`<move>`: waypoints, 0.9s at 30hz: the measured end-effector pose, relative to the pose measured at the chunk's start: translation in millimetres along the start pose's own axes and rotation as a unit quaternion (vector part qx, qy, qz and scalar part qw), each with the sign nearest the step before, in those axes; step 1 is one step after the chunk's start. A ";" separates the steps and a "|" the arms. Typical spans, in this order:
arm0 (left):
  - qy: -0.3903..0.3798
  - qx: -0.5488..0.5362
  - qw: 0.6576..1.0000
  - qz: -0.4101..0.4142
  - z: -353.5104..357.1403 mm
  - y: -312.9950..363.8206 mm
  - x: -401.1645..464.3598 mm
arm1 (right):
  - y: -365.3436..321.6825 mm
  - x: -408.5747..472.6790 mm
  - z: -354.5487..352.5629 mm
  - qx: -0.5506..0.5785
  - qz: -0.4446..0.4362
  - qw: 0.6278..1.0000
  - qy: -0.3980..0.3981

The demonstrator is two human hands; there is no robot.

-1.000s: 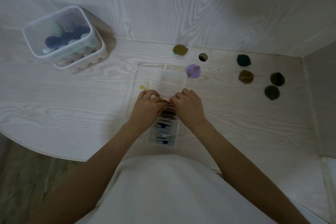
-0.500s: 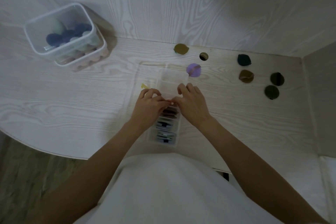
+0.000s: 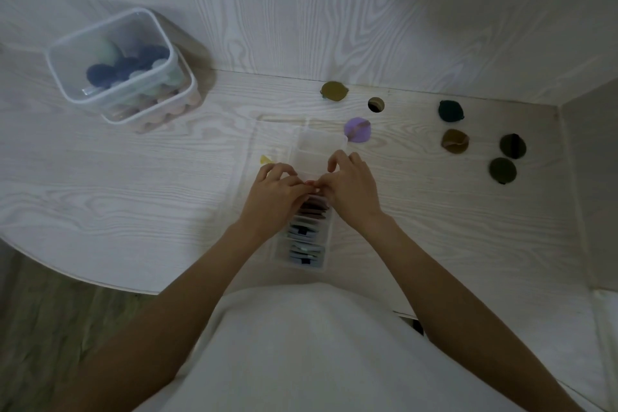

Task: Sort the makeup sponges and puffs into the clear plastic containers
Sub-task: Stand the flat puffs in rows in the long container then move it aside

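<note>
A long clear divided container (image 3: 321, 145) lies in the middle of the table. Its near compartments hold several puffs (image 3: 306, 246) standing on edge; the far compartments look empty. My left hand (image 3: 272, 199) and my right hand (image 3: 352, 192) meet fingertip to fingertip over the container's middle. Both pinch a small pink puff (image 3: 309, 182), mostly hidden by my fingers. Loose puffs lie beyond: purple (image 3: 358, 130), olive (image 3: 333, 91), dark teal (image 3: 450, 111), brown (image 3: 454, 141).
Two stacked clear tubs (image 3: 67, 77) with dark and green sponges stand at the back left. A clear lid (image 3: 267, 130) and a small yellow piece (image 3: 266, 159) lie left of the container. Two dark olive puffs (image 3: 503, 170) lie at the right near the side wall (image 3: 592, 177).
My hands stay together over the container's middle. My right fingers have reached slightly farther along it. Nothing else has moved.
</note>
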State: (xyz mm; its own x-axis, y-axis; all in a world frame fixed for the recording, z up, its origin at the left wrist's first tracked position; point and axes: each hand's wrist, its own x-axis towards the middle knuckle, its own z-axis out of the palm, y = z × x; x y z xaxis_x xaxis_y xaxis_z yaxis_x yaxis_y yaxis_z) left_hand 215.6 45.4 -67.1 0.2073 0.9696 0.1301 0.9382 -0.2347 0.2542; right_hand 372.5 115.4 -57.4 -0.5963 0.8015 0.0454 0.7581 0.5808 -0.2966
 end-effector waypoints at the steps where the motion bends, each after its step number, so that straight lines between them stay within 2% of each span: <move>1: 0.001 -0.002 1.000 0.001 0.5 0.0 -0.1 | 1.8 -1.4 0.7 0.020 0.011 1.000 -0.003; 6: 0.016 -0.004 1.000 0.005 4.1 -2.6 -0.7 | 6.5 -11.5 6.3 0.072 0.022 0.997 -0.001; 10: 0.009 -0.022 1.000 -0.006 3.1 -0.9 -0.5 | 10.3 -21.8 5.6 0.161 0.058 0.985 -0.006; 13: -0.003 -0.129 0.989 -0.069 -8.5 2.1 5.8 | 15.7 -24.2 -3.3 0.194 0.066 0.979 0.004; 15: 0.006 -0.223 0.965 -0.138 -22.1 -1.6 18.5 | 24.4 -16.9 -17.4 0.216 0.088 0.972 0.020; 17: 0.044 -0.293 0.941 -0.162 -35.1 -9.6 38.9 | 37.5 -4.0 -32.3 0.233 0.119 0.965 0.029; 21: 0.049 -0.335 0.924 -0.178 -37.3 -33.4 94.0 | 65.7 25.9 -44.1 0.180 0.151 0.971 0.027; 24: -0.003 -0.307 0.931 -0.198 -16.2 -50.4 133.7 | 81.0 48.0 -28.3 0.141 0.168 0.976 -0.012; 27: -0.066 -0.283 0.923 -0.251 8.8 -59.9 170.2 | 88.2 70.6 -5.3 0.104 0.134 0.982 -0.082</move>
State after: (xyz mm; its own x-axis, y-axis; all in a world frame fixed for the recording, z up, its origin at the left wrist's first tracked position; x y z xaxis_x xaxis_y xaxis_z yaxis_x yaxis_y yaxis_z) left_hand 197.1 225.1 -68.6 -0.1462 0.9574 -0.2491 0.6375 0.2837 0.7163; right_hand 398.7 224.0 -75.3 -0.4305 0.8779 -0.2099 0.8332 0.2970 -0.4665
